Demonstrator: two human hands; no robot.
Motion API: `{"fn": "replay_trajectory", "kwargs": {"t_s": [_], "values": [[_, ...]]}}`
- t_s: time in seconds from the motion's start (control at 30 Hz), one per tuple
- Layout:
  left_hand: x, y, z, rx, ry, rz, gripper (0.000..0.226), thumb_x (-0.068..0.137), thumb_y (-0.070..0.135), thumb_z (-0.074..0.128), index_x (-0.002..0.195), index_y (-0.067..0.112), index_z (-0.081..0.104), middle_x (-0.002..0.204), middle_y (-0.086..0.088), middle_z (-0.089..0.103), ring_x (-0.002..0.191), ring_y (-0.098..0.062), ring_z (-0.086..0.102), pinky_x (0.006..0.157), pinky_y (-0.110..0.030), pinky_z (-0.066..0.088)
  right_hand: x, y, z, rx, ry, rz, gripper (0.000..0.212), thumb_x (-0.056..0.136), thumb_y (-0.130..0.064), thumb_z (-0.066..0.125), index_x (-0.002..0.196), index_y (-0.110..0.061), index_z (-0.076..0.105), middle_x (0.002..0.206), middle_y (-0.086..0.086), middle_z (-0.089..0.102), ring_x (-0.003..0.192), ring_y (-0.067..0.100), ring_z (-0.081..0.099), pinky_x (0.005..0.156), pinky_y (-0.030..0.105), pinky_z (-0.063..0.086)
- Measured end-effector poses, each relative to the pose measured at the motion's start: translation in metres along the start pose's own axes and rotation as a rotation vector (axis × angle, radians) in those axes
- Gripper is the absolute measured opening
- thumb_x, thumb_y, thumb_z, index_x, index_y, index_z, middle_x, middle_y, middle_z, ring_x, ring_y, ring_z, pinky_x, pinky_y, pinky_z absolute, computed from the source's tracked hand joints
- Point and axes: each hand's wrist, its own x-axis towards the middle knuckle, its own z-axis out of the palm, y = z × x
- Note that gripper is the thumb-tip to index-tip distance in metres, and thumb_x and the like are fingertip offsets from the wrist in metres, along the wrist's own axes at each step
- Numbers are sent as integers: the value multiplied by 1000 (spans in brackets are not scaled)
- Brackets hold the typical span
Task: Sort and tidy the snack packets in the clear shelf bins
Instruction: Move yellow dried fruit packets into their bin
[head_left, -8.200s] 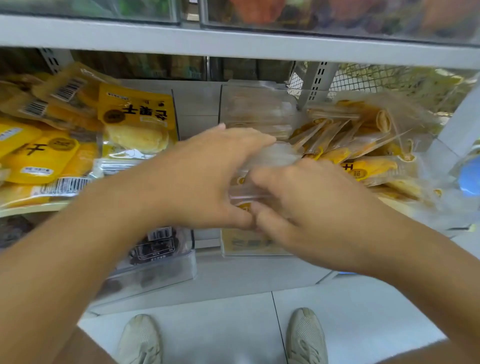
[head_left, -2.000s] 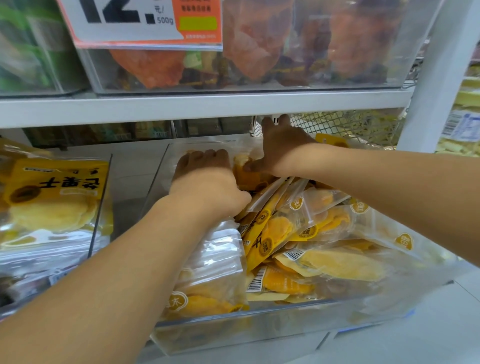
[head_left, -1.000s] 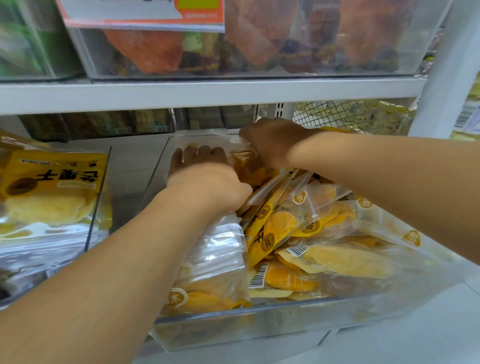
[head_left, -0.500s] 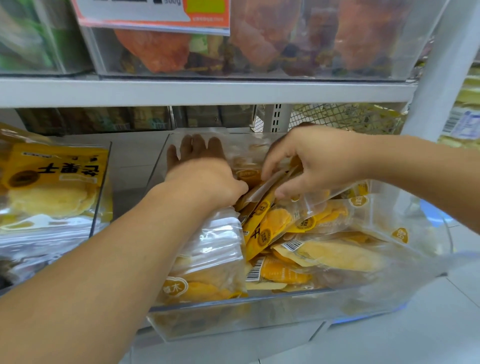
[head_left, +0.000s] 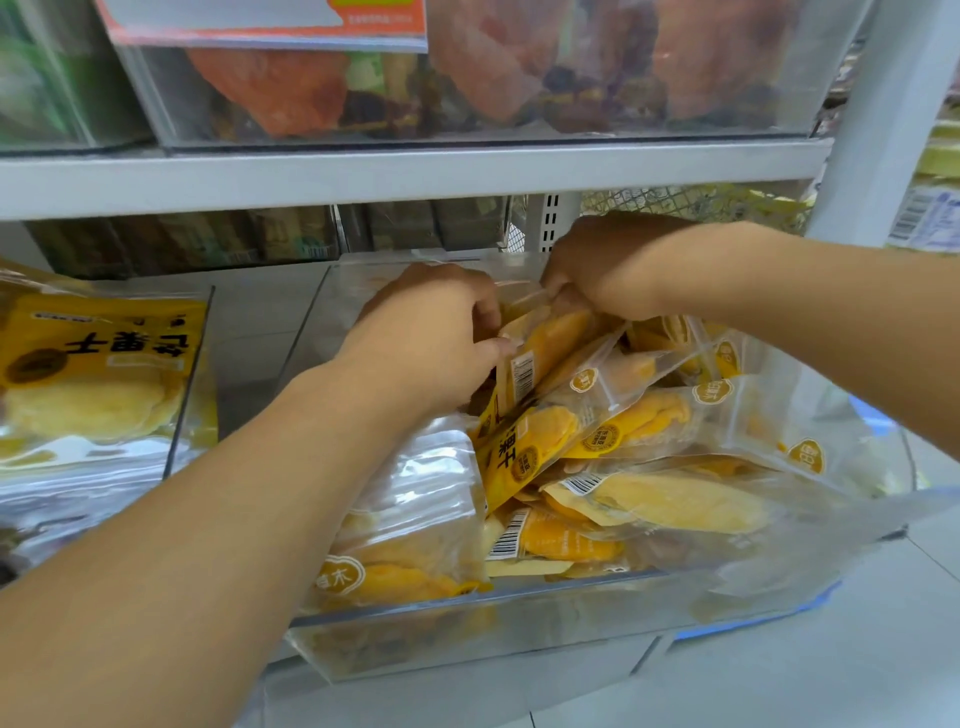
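Note:
A clear shelf bin (head_left: 467, 623) pulled forward holds several see-through packets of yellow dried mango. My left hand (head_left: 431, 338) and my right hand (head_left: 608, 270) are both deep at the back of the bin, fingers pinched on the same upright mango packet (head_left: 545, 348), which has a barcode facing me. A row of packets stands on edge at the left of the bin under my left forearm. To the right the packets (head_left: 649, 499) lie loose and tilted in a heap.
A second clear bin (head_left: 187, 395) at the left holds yellow-labelled packets (head_left: 98, 374). The white shelf edge (head_left: 415, 171) sits just above my hands, with bins of orange and dark snacks (head_left: 467, 78) on it. A white upright post (head_left: 883, 119) stands at the right.
My right hand has gone from the loose packets back to the rear of the bin. Both hands now pinch one upright packet; the left fingers, flat before, have curled onto it.

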Motion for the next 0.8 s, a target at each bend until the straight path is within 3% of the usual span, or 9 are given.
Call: {"fn": "replay_trajectory", "kwargs": {"t_s": [0.07,0.17,0.33,0.47,0.53,0.6,0.67,0.73,0.8], "values": [[0,-1,0,-10,22,10,16,88,42,72,100,34,66,102,8,64,91,-16,60,78,-33,54,2,6,4,49,48,16,11,97,-17,61,92,-26,65,92,-7,54,85,22,59,68,24,37],[2,0,-1,32,64,-6,8,89,30,73,84,31,66,97,6,66,84,-17,60,73,-29,49,2,9,9,201,137,69,23,87,-15,75,107,-26,68,112,0,62,101,26,62,78,26,43],[3,-2,0,-10,70,-99,20,85,23,75,69,27,63,87,5,67,79,-16,62,73,-32,55,0,19,14,343,112,180,25,81,-20,79,102,-27,67,107,-2,66,94,19,60,75,28,45],[2,-3,0,-24,31,-110,17,83,21,74,70,24,64,80,5,63,74,-15,59,61,-26,45,-4,22,15,336,282,207,13,84,-18,75,96,-17,74,100,4,69,92,24,62,76,29,48],[1,-3,-1,6,2,-97,12,82,23,74,72,22,67,77,3,64,71,-17,60,56,-24,43,-13,20,17,526,364,124,8,85,-18,76,92,-15,74,94,4,71,91,25,65,82,31,52],[1,-3,0,28,-19,-61,8,81,30,75,81,23,70,78,1,66,72,-20,63,57,-25,48,-25,17,17,816,383,-5,4,88,-11,74,86,-13,71,87,1,72,84,17,67,81,31,53],[1,-3,0,29,-33,-44,27,78,37,76,103,28,70,94,1,69,84,-21,65,71,-33,58,-33,16,18,916,307,-104,4,93,-5,66,93,-1,67,78,-12,68,72,-3,62,73,17,48],[0,-3,1,26,-31,-36,44,79,41,77,120,31,65,112,1,68,97,-23,63,84,-39,58,-35,14,17,779,209,-136,12,94,-16,67,103,-9,69,81,-18,71,76,-8,64,70,14,48],[-1,-2,0,-7,-13,-49,48,77,46,80,120,31,64,116,2,67,102,-22,62,88,-40,57,-33,8,14,558,163,-177,14,92,-24,71,105,-20,73,94,-12,74,85,-1,65,77,17,50]]}}
